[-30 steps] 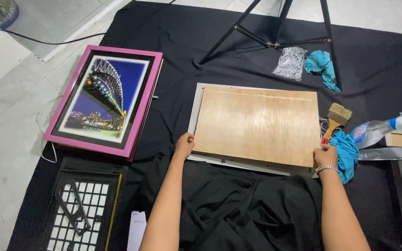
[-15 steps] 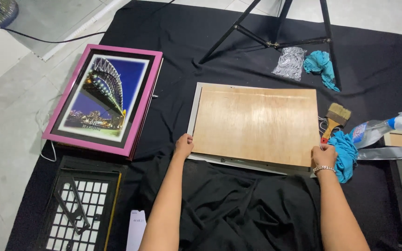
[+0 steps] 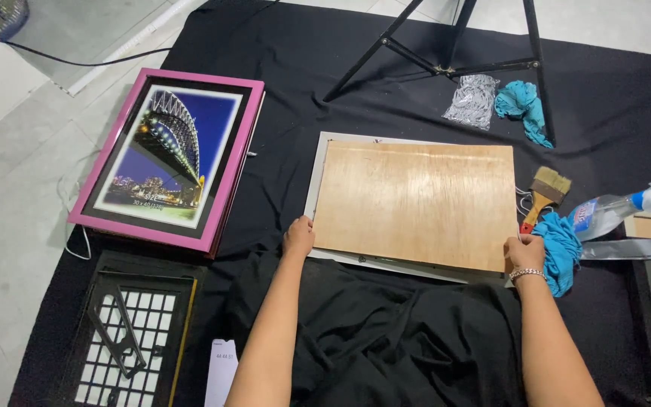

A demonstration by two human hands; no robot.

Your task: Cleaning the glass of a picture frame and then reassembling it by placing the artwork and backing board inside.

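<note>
Both hands pinching the near corners of the wooden board (image 3: 416, 203): left hand (image 3: 298, 237) closed on the corner at 7 o'clock, right hand (image 3: 524, 252) closed on the corner at 5 o'clock. Board lying flat, slightly skewed, on the pale frame (image 3: 318, 169) at centre of the black cloth (image 3: 280, 45). Best done by keeping both grips even, squaring board edges to the frame rim, then pressing flat. Worth watching: blue rag (image 3: 563, 249) touching near the right wrist, paintbrush (image 3: 545, 192) at 3 o'clock.
</note>
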